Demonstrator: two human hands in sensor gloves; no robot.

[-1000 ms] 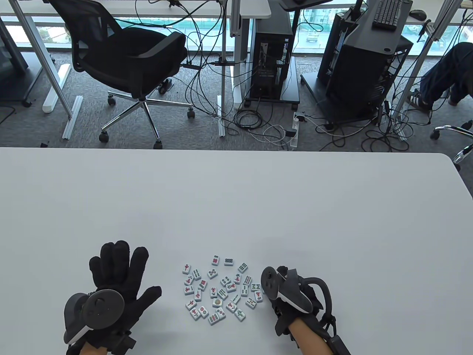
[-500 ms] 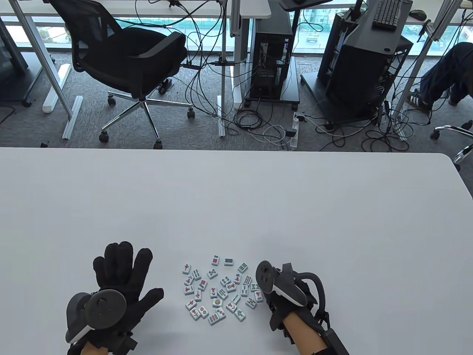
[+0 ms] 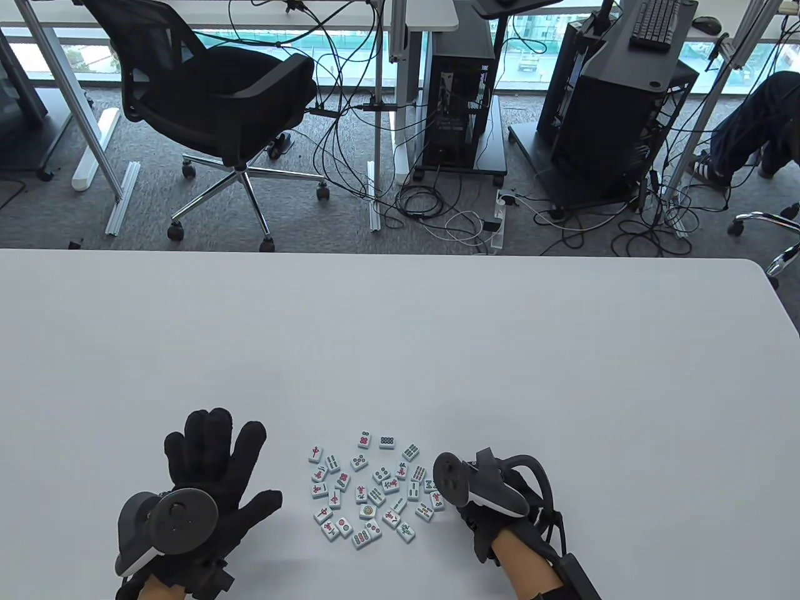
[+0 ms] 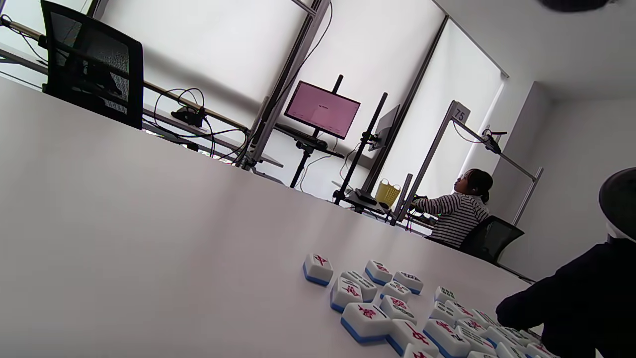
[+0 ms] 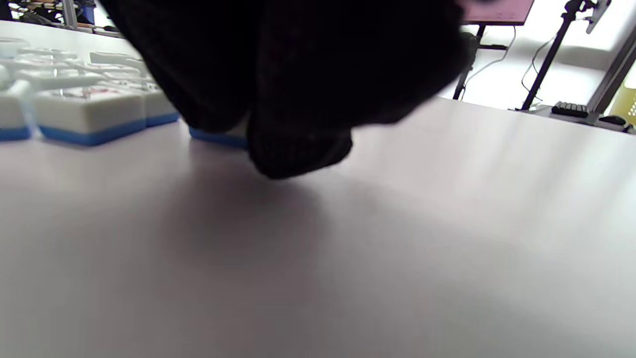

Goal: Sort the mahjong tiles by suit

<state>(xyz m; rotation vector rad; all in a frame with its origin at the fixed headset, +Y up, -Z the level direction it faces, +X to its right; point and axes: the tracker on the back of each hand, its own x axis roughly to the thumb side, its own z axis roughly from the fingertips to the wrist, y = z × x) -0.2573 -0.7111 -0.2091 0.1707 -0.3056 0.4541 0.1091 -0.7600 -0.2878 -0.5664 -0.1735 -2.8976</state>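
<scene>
The mahjong tiles (image 3: pixel 369 490) lie in a loose bunch on the white tabletop (image 3: pixel 400 350), near the edge where the person sits; they sit face up, with red, green and blue marks on top; from the side, in the left wrist view, each tile is white on top and blue below.

The left hand (image 3: pixel 206 475) lies flat on the tabletop, just to the left of the bunch; its fingers (image 3: pixel 215 431) are straight and spread wide apart, and the thumb points toward the tiles; it holds nothing and touches no tile.

The right hand (image 3: pixel 478 500) is at the right side of the bunch; the tracker (image 3: pixel 478 484) on its back hides the fingers in the table view; in the right wrist view dark fingertips (image 5: pixel 298 149) come down to the tabletop right by a blue-bottomed tile (image 5: pixel 218 136); I cannot tell if this hand is pinching that tile or only touching it.

A black chair (image 3: pixel 219 106) stands on the floor behind the tabletop.
</scene>
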